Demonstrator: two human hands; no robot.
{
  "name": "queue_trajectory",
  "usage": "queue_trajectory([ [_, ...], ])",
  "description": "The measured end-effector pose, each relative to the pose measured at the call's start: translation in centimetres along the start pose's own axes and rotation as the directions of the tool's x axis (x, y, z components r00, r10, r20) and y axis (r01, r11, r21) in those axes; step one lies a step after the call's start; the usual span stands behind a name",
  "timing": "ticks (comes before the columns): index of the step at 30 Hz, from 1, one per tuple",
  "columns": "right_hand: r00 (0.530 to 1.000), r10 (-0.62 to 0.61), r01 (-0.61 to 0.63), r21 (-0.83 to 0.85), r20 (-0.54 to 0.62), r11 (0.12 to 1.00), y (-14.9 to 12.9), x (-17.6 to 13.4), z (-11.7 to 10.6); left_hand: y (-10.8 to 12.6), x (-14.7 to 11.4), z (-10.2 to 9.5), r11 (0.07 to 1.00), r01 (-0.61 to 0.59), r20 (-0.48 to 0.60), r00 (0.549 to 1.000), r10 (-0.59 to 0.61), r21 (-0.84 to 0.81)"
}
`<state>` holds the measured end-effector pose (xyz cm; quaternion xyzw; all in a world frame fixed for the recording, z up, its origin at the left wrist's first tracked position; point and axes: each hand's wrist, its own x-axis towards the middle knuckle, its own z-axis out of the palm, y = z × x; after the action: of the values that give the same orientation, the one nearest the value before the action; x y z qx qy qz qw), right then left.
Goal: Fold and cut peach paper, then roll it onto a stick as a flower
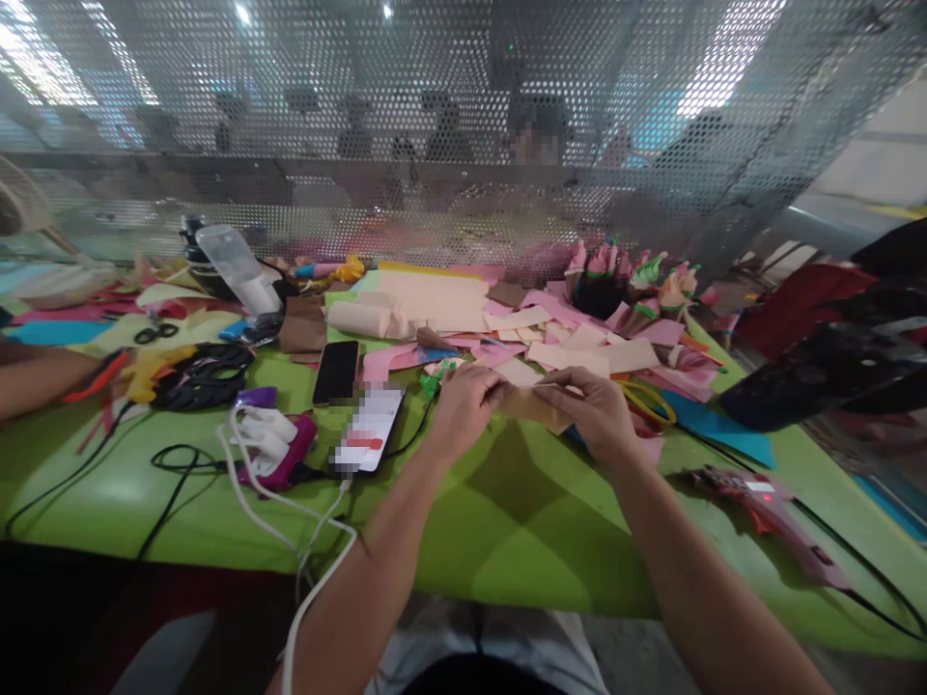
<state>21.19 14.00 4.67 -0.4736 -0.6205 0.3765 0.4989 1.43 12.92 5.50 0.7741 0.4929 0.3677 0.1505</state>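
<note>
Forearms [387, 550] reach up from the bottom edge of the frame to hands just right of centre. Between them, the tan paper piece [537, 405] has its long axis running left to right, dipping slightly rightward, with one corner pointing toward the lower right. Its left end is pinched by the left hand [467, 401]; fingers of the right hand [594, 403] grip its upper right part. Green tabletop [532, 541] spreads below to its near edge; paper scraps [601, 359] crowd just beyond, a glue gun [778, 526] lies lower right.
</note>
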Motion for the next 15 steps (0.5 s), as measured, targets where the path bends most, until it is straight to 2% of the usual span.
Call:
queue_trajectory([
  [4,1.000,0.013,-0.013,-0.009,-0.017,1.000,-0.02,-0.04,0.11,0.32,-0.26,0.03,0.998,-0.018,-0.016,1.000,0.019,0.055],
  [8,1.000,0.007,-0.007,-0.029,-0.011,1.000,-0.33,-0.15,0.31,0.33,-0.36,0.19,0.999,-0.053,-0.039,0.998,0.054,0.011],
  [15,1.000,-0.021,0.020,-0.019,-0.010,1.000,-0.92,-0.32,0.58,0.37,-0.29,0.14,0.994,-0.004,-0.040,0.999,-0.001,-0.112],
])
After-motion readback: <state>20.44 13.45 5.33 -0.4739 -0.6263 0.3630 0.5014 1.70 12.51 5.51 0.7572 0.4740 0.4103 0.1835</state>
